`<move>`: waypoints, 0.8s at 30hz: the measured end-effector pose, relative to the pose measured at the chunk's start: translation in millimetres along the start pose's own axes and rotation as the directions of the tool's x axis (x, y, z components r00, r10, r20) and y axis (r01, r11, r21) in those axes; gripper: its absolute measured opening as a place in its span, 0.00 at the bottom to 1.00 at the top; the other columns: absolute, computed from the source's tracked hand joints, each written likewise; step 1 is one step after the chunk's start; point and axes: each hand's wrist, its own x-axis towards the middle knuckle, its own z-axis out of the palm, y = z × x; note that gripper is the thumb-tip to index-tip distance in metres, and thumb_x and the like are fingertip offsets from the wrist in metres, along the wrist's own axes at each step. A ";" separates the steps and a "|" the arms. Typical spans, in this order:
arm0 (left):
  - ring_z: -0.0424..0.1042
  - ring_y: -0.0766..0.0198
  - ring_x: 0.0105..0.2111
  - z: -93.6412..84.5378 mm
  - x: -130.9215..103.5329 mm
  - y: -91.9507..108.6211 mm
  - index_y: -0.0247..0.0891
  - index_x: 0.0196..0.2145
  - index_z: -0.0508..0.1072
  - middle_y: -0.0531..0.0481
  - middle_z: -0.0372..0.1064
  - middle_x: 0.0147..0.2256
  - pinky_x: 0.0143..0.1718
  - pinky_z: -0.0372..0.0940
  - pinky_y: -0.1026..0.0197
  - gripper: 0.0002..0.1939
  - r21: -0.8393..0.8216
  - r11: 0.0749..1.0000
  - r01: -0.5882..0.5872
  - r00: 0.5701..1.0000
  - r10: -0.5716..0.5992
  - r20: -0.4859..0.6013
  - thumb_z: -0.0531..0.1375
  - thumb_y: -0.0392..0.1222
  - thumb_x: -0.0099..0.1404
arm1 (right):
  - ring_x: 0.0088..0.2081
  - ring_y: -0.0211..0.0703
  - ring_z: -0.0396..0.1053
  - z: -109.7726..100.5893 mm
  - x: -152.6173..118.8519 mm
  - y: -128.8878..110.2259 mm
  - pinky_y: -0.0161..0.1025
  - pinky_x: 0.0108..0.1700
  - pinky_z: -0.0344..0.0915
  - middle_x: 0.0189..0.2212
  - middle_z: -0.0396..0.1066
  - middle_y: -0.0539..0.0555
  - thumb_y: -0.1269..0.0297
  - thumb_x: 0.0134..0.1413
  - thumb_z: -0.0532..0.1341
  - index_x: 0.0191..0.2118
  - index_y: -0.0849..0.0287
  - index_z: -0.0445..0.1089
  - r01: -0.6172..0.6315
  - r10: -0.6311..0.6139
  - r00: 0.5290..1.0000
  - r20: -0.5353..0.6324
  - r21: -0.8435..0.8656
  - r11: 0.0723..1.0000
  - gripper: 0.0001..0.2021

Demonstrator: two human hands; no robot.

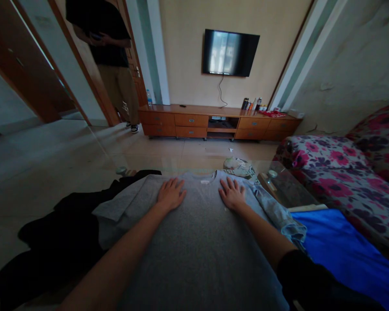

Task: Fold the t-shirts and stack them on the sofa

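A grey T-shirt (201,242) lies spread out in front of me, its collar at the far end with a pale label inside. My left hand (171,194) rests flat on the shirt near its left shoulder, fingers spread. On the opposite shoulder my right hand (232,194) lies palm down, also with its fingers apart. Neither hand grips the cloth. Black clothing (65,224) is bunched at the left, partly beneath the grey sleeve. Light blue denim (275,211) sits beside the shirt on the right, next to a blue cloth (346,246).
Under the clothes is a glass table (291,192). A patterned bag (238,166) shows past the collar. Beyond stand a wooden TV cabinet (191,120) and, at the back left, a person (113,56). A flowered sofa (337,172) is at the right.
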 end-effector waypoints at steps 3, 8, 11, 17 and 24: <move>0.49 0.47 0.71 5.9 -4.3 -0.4 0.48 0.70 0.58 0.43 0.51 0.71 0.68 0.44 0.43 0.32 -0.018 1.000 0.012 1.000 -0.011 0.006 0.47 0.60 0.74 | 0.72 0.67 0.41 6.0 -2.0 -3.3 0.71 0.66 0.39 0.73 0.47 0.56 0.42 0.69 0.46 0.72 0.44 0.54 -0.037 0.037 0.999 -0.011 -0.003 0.999 0.31; 0.61 0.46 0.63 -11.9 -14.0 14.1 0.36 0.57 0.73 0.33 0.66 0.60 0.63 0.53 0.45 0.23 0.052 0.999 0.010 0.990 -0.003 -0.144 0.46 0.46 0.75 | 0.62 0.64 0.59 -2.8 -11.8 -6.7 0.59 0.62 0.54 0.60 0.67 0.65 0.50 0.69 0.46 0.62 0.54 0.68 -0.098 0.093 0.984 -0.154 -0.023 0.995 0.26; 0.70 0.46 0.52 -26.3 -31.1 34.1 0.37 0.48 0.77 0.34 0.74 0.48 0.57 0.58 0.44 0.20 0.088 0.996 -0.031 0.994 0.040 -0.099 0.46 0.40 0.74 | 0.59 0.62 0.63 -13.8 -26.0 -11.7 0.59 0.62 0.53 0.56 0.70 0.63 0.52 0.70 0.45 0.57 0.53 0.71 -0.047 0.039 0.992 -0.117 -0.068 0.997 0.23; 0.69 0.47 0.52 -55.1 -90.3 61.2 0.38 0.53 0.74 0.36 0.73 0.49 0.60 0.56 0.46 0.17 0.060 0.998 -0.002 0.993 0.009 -0.120 0.51 0.42 0.72 | 0.67 0.64 0.52 -33.3 -82.1 -29.1 0.66 0.64 0.47 0.68 0.55 0.66 0.49 0.70 0.46 0.63 0.57 0.64 -0.070 0.069 0.997 -0.033 -0.028 0.997 0.26; 0.57 0.44 0.62 -110.9 -163.3 43.2 0.39 0.60 0.68 0.37 0.59 0.63 0.65 0.50 0.44 0.24 0.002 0.969 0.246 0.921 -0.233 -0.313 0.55 0.39 0.67 | 0.71 0.62 0.42 -47.4 -175.7 -43.8 0.63 0.66 0.46 0.73 0.41 0.65 0.49 0.68 0.50 0.69 0.56 0.57 -0.133 0.132 0.988 0.079 -0.003 0.991 0.29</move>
